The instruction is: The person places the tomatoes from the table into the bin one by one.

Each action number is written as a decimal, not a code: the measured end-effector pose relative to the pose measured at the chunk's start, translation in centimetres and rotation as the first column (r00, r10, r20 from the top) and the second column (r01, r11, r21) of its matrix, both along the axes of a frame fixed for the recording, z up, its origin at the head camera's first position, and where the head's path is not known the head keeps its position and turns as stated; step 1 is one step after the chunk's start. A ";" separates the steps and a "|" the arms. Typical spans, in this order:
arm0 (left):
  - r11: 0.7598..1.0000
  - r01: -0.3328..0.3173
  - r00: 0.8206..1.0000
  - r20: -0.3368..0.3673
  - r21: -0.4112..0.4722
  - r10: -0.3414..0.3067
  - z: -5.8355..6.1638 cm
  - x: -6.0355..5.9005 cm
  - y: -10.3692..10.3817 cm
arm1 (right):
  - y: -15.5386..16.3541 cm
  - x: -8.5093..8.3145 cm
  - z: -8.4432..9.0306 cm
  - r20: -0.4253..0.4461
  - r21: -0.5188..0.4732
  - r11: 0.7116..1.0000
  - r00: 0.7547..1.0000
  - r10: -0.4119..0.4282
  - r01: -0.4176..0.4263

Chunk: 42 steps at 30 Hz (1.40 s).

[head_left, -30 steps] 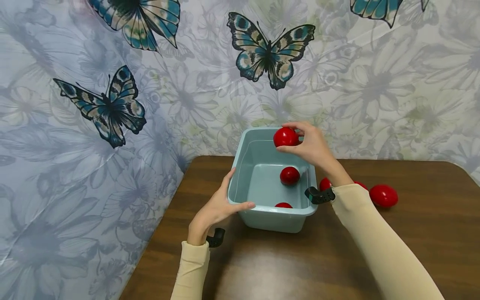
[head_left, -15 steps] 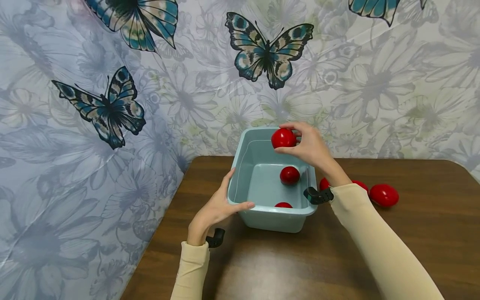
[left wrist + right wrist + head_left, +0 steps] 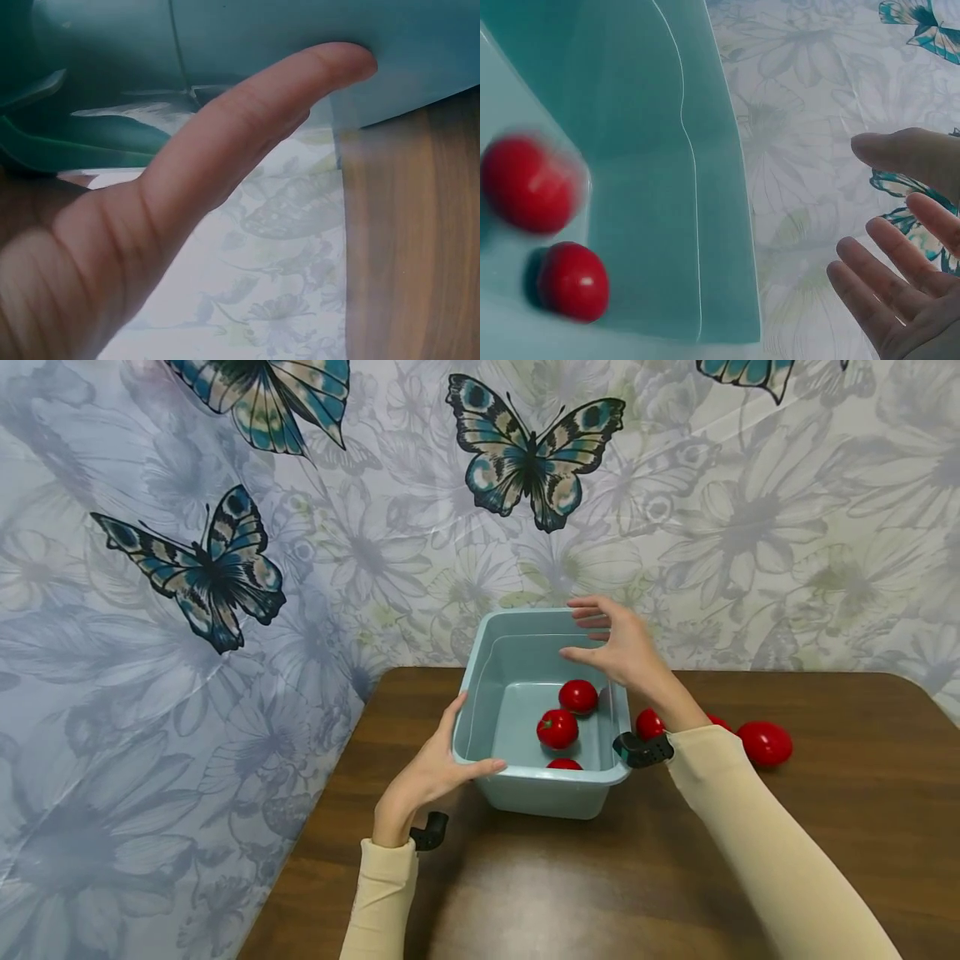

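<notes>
Left hand grips the tub, right hand spread empty; near tomato half-hidden.

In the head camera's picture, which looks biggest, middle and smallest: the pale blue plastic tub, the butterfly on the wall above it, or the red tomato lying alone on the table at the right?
1. Pale blue plastic tub
2. Blue-and-black butterfly on the wall, nearly as wide as the tub, though farther off, so true size is unsure
3. Lone red tomato on the brown table

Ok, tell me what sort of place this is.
Probably a staged tabletop set in a room, not a working kitchen: a brown wooden table stands against a floral backdrop with butterflies, bearing only a teal plastic tub and red tomatoes.
</notes>
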<state>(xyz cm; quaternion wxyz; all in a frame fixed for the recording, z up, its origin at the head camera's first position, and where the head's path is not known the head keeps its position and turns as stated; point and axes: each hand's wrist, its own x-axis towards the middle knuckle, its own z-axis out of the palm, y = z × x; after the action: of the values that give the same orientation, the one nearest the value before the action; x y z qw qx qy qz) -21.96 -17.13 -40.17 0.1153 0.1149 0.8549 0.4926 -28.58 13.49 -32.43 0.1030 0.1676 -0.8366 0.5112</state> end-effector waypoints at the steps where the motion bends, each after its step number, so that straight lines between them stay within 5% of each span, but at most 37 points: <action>1: 1.000 -0.002 1.000 0.000 0.001 0.002 0.1 0.0 0.0 | 0.2 0.1 0.1 -0.004 0.001 1.000 1.000 0.001 -0.001; 12: 1.000 0.002 1.000 -0.014 -0.023 -0.003 0.1 0.1 0.0 | 2.8 1.1 -0.3 0.042 -0.044 0.999 0.999 0.002 0.000; 25: 0.999 0.005 1.000 -0.008 -0.034 -0.005 0.0 0.1 0.1 | 9.4 3.3 -4.0 0.089 0.001 0.992 0.988 -0.129 0.129; 35: 1.000 0.008 1.000 -0.006 -0.010 -0.008 -0.1 -0.1 -0.1 | 15.2 5.0 -8.5 0.114 0.182 0.948 0.953 -0.282 0.259; 42: 1.000 0.009 1.000 -0.008 -0.005 -0.009 -0.1 -0.1 -0.1 | 18.9 6.2 -12.5 0.084 0.357 0.894 0.944 -0.319 0.271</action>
<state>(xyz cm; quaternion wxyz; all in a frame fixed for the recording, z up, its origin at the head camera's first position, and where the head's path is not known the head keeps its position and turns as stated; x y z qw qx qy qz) -22.09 -17.23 -40.31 0.1144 0.1207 0.8560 0.4895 -22.43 32.34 -44.94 0.0897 0.0172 -0.9331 0.3478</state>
